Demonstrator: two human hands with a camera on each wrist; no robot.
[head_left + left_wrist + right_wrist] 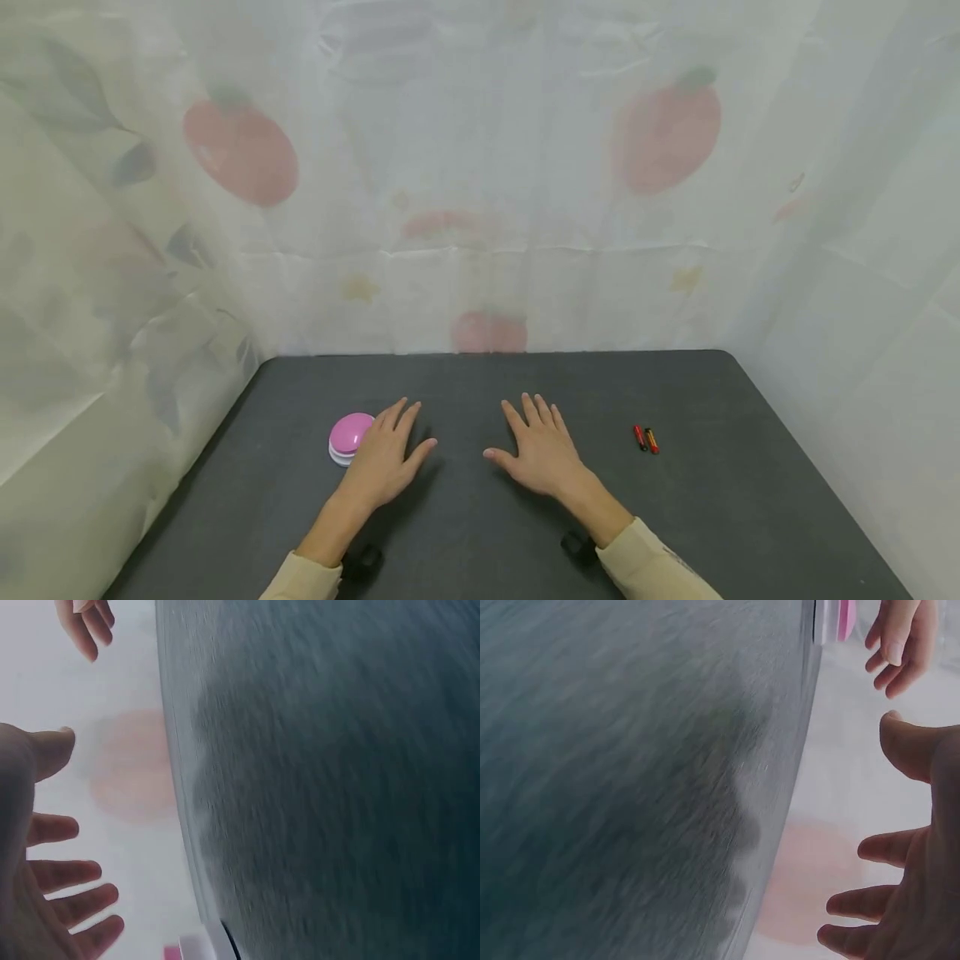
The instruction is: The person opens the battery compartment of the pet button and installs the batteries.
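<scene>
Both hands hover flat over a dark grey table (480, 508) in the head view. My left hand (386, 454) has its fingers straight and spread, with a pink domed object on a white base (348, 438) just to its left, touching or nearly touching the fingers. My right hand (542, 450) is also spread and holds nothing. Two small red batteries (646, 438) lie on the table to the right of that hand, well apart from it. The left wrist view shows the left fingers (67, 896) spread; the right wrist view shows the right fingers (889, 900) spread, with the pink object (834, 619) at the top edge.
A pale curtain printed with red fruit (480, 183) closes off the back and both sides of the table. Black wrist straps (363, 562) sit under each cream sleeve. The table's rounded far right corner (723, 357) meets the curtain.
</scene>
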